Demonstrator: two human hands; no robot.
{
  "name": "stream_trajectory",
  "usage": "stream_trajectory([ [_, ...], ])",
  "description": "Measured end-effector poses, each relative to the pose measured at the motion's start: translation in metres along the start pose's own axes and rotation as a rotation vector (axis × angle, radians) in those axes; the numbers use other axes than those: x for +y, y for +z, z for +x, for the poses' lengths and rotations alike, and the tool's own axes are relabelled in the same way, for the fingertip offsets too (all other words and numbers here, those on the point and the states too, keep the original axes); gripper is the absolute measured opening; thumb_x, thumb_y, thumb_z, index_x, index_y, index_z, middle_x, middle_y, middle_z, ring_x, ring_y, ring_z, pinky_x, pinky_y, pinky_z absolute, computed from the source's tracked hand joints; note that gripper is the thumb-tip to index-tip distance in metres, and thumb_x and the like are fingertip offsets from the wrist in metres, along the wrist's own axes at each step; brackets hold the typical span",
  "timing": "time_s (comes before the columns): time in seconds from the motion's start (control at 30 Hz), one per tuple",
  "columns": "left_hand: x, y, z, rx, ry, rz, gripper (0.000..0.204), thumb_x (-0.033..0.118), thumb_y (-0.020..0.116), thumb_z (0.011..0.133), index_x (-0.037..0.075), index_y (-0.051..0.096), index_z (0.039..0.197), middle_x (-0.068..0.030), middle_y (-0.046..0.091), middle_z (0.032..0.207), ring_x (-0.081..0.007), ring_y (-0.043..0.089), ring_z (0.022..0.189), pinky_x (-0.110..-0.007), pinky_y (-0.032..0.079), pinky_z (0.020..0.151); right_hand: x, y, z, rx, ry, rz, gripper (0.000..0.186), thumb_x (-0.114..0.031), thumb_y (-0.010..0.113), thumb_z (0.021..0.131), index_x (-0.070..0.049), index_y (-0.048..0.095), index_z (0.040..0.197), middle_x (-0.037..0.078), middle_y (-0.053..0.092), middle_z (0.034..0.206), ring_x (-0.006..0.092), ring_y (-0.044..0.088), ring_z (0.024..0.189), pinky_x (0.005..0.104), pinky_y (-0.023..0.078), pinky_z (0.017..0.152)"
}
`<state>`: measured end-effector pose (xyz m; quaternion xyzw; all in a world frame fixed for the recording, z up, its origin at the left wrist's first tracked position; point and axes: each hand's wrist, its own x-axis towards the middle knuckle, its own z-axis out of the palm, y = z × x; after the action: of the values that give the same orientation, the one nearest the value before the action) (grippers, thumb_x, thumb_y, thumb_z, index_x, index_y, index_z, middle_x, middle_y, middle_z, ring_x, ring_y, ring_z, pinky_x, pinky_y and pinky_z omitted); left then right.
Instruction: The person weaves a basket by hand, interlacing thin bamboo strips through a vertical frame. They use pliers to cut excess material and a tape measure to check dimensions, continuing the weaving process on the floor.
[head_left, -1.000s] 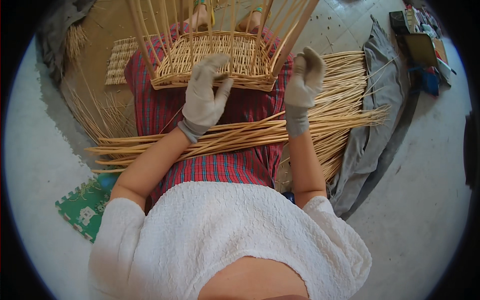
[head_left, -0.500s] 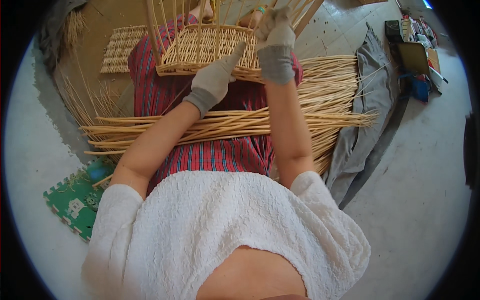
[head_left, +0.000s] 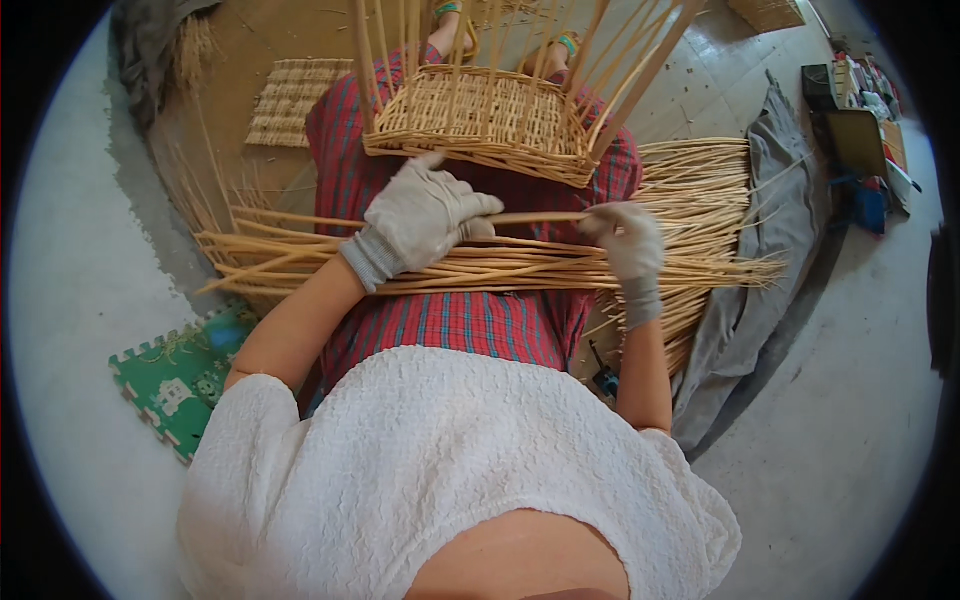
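A half-woven wicker basket [head_left: 487, 108], with tall upright stakes round its woven base, rests across my knees. A bundle of peeled wicker rods [head_left: 520, 268] lies over my lap nearer my body. Just above the bundle, one pale wicker rod [head_left: 543, 217] runs between my hands. My left hand [head_left: 422, 217], in a pale glove with a grey cuff, has its fingers together round the rod's left part; its thumb sticks up. Gloved likewise, my right hand [head_left: 628, 243] pinches the same rod farther right, fingers curled. The rod's ends are hidden.
More rods [head_left: 700, 190] are spread on the floor at right, beside a grey cloth [head_left: 780, 200]. A flat woven panel [head_left: 297, 100] lies at the far left, a green foam mat [head_left: 175, 385] nearer. Boxes and a blue item [head_left: 866, 205] stand far right.
Both hands have left the basket and come back toward my lap, with a rod now between them. My right hand has moved down and right. The view has shifted slightly.
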<state>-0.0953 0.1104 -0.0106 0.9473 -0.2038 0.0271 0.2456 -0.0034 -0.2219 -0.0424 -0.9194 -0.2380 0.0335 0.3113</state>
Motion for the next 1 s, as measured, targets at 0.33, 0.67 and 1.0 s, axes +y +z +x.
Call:
stream_trajectory([
  [0.33, 0.008, 0.004, 0.024, -0.153, -0.163, -0.598, 0.018, 0.020, 0.063, 0.102, 0.005, 0.071, 0.110, -0.0117, 0.074, 0.097, -0.0254, 0.073, 0.090, -0.037, 0.058, 0.084, -0.077, -0.006, 0.006, -0.093, 0.134, 1.002, 0.022, -0.006, 0.060, 0.104, -0.003, 0.063, 0.125, 0.011, 0.070, 0.121, 0.0189, 0.066, 0.103, 0.0347, 0.056, 0.093],
  [0.67, -0.015, 0.017, 0.015, 0.229, -0.269, -0.316, 0.030, 0.021, 0.073, 0.096, 0.010, 0.071, 0.123, -0.0101, 0.071, 0.117, -0.0313, 0.067, 0.111, -0.038, 0.055, 0.093, -0.037, -0.041, 0.012, 0.372, 0.091, 0.983, 0.014, -0.004, 0.061, 0.104, -0.005, 0.060, 0.118, 0.016, 0.072, 0.111, 0.0283, 0.073, 0.105, 0.0397, 0.066, 0.088],
  [1.0, -0.072, 0.092, -0.002, 0.148, -0.372, 0.196, 0.037, 0.023, 0.054, 0.104, 0.029, 0.064, 0.140, -0.0071, 0.066, 0.135, -0.0249, 0.071, 0.077, -0.036, 0.060, 0.068, -0.014, 0.013, -0.021, 0.513, 0.041, 1.084, 0.019, 0.003, 0.062, 0.101, -0.006, 0.057, 0.117, 0.019, 0.072, 0.114, 0.0311, 0.073, 0.108, 0.0407, 0.068, 0.090],
])
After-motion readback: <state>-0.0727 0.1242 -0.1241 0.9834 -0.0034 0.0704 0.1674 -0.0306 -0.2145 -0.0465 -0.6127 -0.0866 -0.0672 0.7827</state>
